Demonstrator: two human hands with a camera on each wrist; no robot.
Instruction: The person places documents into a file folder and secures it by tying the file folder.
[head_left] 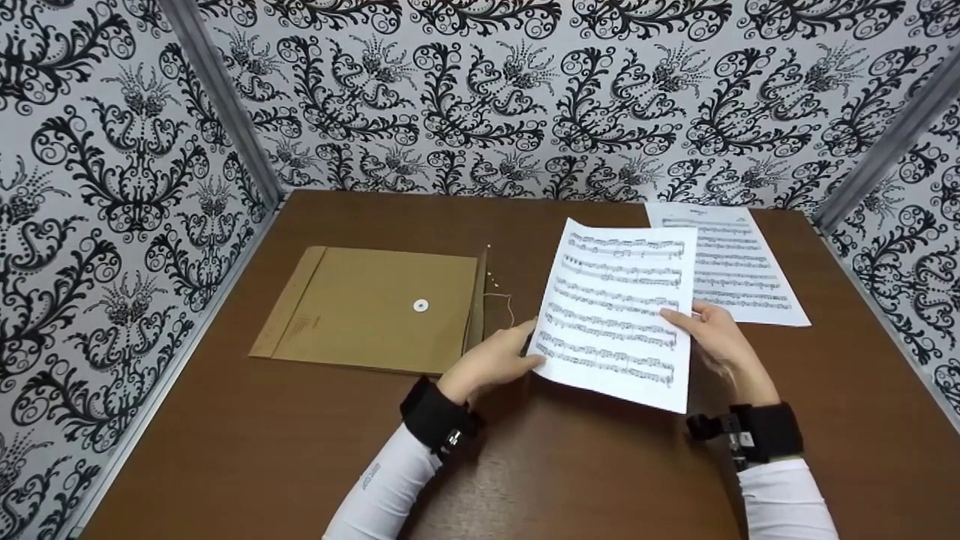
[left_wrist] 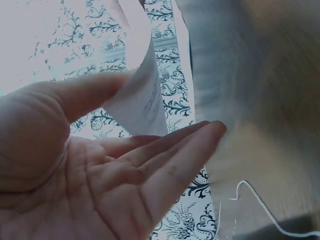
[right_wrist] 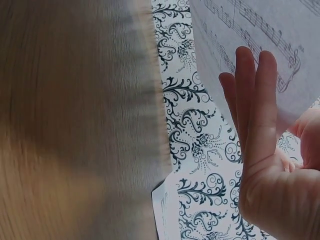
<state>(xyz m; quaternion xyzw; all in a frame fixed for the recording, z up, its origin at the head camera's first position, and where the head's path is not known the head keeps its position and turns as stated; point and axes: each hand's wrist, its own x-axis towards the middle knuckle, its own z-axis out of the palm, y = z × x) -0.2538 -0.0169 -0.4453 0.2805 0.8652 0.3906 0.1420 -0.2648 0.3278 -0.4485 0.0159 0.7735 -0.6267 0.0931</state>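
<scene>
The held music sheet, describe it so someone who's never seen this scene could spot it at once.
Find the brown table, then look right of the tan envelope on it. There, between the left hand and the right hand, is a white music sheet. Unlike the other music sheet, which lies on the table farther back, this one is held at both sides.

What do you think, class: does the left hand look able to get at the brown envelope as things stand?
Probably yes: the left hand is close beside the brown envelope, and nothing appears to block the way. It would likely have to release the sheet of music first.
</scene>
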